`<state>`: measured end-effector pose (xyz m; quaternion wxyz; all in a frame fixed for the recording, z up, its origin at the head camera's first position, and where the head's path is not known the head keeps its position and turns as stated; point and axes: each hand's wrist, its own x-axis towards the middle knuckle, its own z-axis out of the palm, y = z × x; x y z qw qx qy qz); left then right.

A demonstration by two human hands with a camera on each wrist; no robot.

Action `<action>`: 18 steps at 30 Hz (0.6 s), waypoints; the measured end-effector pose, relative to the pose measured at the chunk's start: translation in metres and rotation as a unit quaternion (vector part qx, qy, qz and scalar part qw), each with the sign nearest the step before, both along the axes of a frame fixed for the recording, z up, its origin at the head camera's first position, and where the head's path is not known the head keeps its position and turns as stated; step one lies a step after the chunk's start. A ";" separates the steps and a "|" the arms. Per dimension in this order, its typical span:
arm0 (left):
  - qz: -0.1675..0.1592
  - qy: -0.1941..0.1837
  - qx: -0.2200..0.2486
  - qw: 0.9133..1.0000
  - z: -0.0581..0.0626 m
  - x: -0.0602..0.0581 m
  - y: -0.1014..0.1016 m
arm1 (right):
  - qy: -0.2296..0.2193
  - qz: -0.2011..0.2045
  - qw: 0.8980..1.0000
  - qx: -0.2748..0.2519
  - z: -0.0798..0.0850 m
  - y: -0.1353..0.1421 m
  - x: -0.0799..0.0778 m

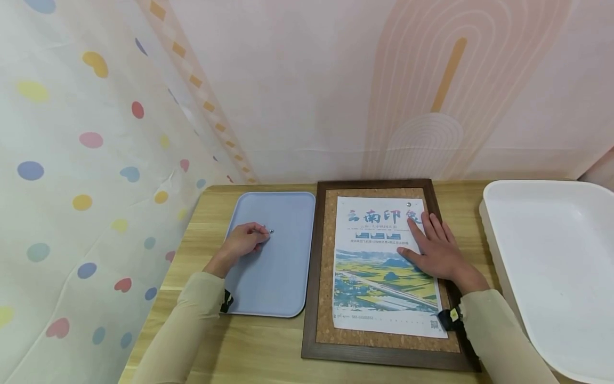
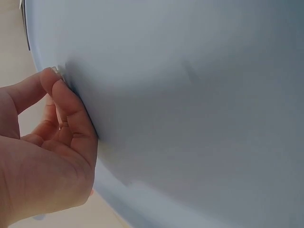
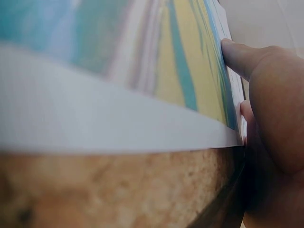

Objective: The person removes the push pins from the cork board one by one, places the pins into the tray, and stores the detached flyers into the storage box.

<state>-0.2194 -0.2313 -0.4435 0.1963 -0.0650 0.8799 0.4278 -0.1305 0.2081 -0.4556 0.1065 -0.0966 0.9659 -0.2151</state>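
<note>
At the tray's middle, my left hand [image 1: 245, 239] has thumb and index finger together at a small shiny thumbtack [image 1: 271, 231]. In the left wrist view the thumbtack [image 2: 57, 72] pokes out at the pinching fingertips, close over the blue tray [image 1: 268, 296]. My right hand [image 1: 438, 255] lies spread on the right side of a printed poster [image 1: 374, 240], its fingers straight. The poster rests on a cork board [image 1: 384, 338] with a dark wooden frame. Another silver thumbtack [image 1: 409, 204] sits near the poster's top right corner.
A large white bin [image 1: 499, 256] stands on the right, beside my right forearm. All of it sits on a wooden table [image 1: 259, 349]. A patterned curtain [image 1: 307, 106] hangs behind the table and along its left side.
</note>
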 end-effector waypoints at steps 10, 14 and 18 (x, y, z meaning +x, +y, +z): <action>0.008 0.000 0.001 1.000 0.001 0.001 0.001 | -0.003 0.001 1.000 0.003 0.001 -0.001 0.001; 0.011 0.001 0.007 1.000 0.001 0.001 0.001 | -0.004 0.000 1.000 0.005 0.000 0.000 0.000; 0.012 0.001 0.014 1.000 -0.001 0.000 -0.001 | -0.008 0.000 1.000 0.009 0.000 0.000 -0.001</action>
